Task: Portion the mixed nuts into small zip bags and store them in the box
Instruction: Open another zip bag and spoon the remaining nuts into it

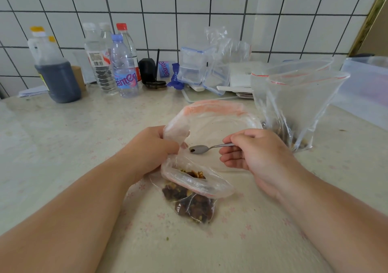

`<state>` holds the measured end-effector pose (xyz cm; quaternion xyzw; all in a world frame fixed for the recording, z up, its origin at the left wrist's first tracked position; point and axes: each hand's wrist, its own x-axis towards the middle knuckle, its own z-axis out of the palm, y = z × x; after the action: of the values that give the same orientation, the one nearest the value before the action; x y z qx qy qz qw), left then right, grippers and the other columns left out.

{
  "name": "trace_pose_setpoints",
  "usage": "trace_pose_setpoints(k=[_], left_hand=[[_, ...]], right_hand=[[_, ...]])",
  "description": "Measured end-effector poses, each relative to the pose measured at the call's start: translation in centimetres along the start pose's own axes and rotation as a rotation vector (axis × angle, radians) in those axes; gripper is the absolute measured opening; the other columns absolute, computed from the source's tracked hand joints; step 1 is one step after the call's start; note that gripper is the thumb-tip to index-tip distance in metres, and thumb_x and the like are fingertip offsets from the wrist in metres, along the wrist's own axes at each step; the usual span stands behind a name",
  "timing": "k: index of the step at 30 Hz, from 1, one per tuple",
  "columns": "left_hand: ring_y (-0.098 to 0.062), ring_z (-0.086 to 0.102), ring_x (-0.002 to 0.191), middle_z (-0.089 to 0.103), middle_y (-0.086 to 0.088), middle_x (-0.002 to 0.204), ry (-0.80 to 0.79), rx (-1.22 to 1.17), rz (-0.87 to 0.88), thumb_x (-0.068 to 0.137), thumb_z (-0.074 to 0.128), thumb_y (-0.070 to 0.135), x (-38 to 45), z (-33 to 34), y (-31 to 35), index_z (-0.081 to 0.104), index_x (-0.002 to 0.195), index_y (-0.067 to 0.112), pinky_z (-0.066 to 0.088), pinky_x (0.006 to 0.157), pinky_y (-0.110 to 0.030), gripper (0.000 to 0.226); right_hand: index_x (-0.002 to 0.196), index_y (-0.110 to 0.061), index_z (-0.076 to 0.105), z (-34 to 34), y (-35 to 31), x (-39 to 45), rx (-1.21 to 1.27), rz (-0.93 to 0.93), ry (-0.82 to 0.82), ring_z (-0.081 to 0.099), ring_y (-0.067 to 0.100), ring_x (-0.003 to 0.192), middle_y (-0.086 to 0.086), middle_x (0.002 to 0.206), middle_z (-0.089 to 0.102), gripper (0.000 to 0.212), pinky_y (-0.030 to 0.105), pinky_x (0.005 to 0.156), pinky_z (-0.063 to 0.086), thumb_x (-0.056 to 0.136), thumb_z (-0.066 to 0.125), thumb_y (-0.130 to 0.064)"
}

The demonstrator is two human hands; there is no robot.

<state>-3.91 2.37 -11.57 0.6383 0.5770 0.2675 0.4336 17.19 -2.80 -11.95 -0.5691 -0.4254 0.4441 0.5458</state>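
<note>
1. Our left hand (156,146) grips the small zip bag (195,190) of mixed nuts (194,206) on the counter (63,146).
2. Our right hand (254,153) pinches a spoon (201,148) holding one nut.
3. Bottle (123,67) label reads "Ganten".

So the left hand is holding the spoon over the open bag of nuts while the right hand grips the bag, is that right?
Not quite: the hands are swapped. The head view shows the right hand holding the spoon over the open bag of nuts, while the left hand grips the bag.
</note>
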Motion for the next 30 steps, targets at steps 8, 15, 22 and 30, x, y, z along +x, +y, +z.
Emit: trace_pose_setpoints(k=[8,15,22,30], left_hand=[[-0.023,0.072,0.062,0.081,0.000,0.096,-0.022,-0.040,-0.033,0.066,0.069,0.023,-0.1,-0.1,0.0,0.074,0.104,0.038,0.064,0.073,-0.048,0.041],[-0.018,0.070,0.057,0.081,0.000,0.092,-0.025,-0.035,-0.034,0.082,0.072,0.015,0.4,-0.2,-0.1,0.074,0.107,0.037,0.063,0.064,-0.037,0.033],[-0.023,0.074,0.065,0.081,0.007,0.088,-0.025,-0.016,-0.023,0.083,0.064,0.011,0.6,-0.2,-0.3,0.073,0.104,0.038,0.065,0.072,-0.046,0.035],[-0.029,0.077,0.071,0.080,0.004,0.079,-0.012,-0.023,-0.026,0.082,0.067,0.012,0.6,-0.1,-0.2,0.069,0.093,0.039,0.066,0.064,-0.043,0.029]], right_hand=[[0.082,-0.004,0.067,-0.9,-1.1,0.1,-0.055,-0.086,0.081,0.068,0.017,0.052,0.007,0.059,0.071,0.023,0.023,0.048,0.053,0.093,0.047,-0.002],[0.085,-0.005,0.067,-0.3,-0.5,0.0,-0.151,-0.071,0.038,0.070,0.016,0.055,0.004,0.060,0.072,0.027,0.023,0.050,0.055,0.095,0.043,0.000],[0.088,-0.003,0.068,0.3,-0.1,0.0,-0.074,-0.014,-0.004,0.071,0.017,0.058,0.006,0.063,0.073,0.023,0.023,0.052,0.054,0.096,0.046,-0.002],[0.091,0.004,0.067,-0.3,-0.4,0.0,0.092,0.098,-0.016,0.070,0.021,0.056,0.014,0.065,0.072,0.017,0.024,0.048,0.054,0.094,0.051,0.000]])
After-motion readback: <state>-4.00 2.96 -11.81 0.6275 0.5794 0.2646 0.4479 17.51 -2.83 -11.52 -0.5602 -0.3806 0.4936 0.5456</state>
